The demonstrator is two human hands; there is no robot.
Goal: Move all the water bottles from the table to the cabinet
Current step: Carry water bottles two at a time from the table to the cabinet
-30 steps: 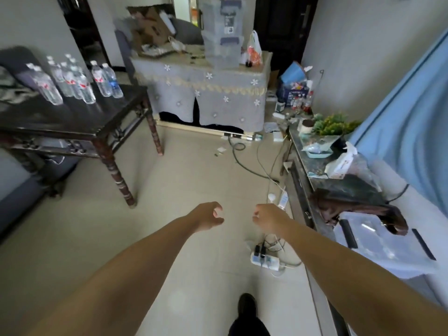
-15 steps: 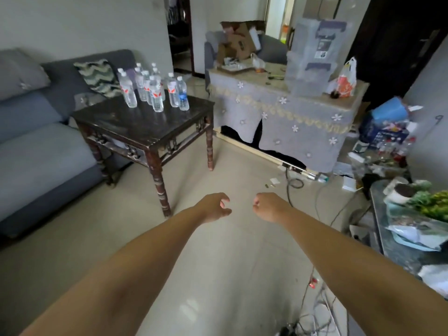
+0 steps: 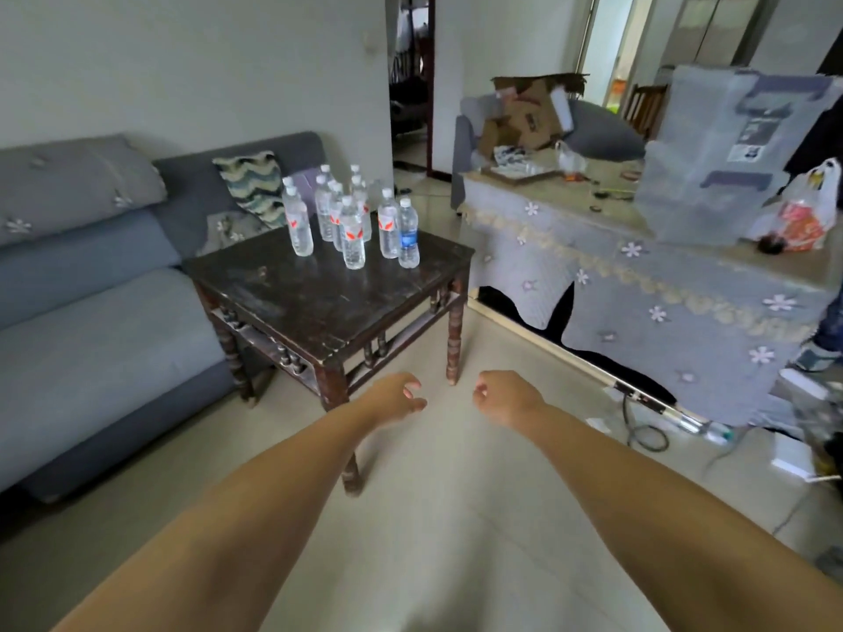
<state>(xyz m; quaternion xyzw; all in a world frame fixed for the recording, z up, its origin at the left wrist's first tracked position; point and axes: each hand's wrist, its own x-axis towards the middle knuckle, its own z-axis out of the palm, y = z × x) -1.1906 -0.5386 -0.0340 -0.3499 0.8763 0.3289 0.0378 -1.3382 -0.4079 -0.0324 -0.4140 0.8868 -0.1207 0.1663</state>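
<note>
Both hands, left hand (image 3: 396,396) and right hand (image 3: 504,396), are hanging loosely curled and holding nothing. The water bottles (image 3: 351,221) are clustering at the desk's (image 3: 319,298) far corner; reaching low around each body should avoid toppling neighbours.

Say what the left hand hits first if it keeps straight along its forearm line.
Probably the dark wooden table: the left hand points at its near corner, bottles farther back. Depth is unclear.
</note>
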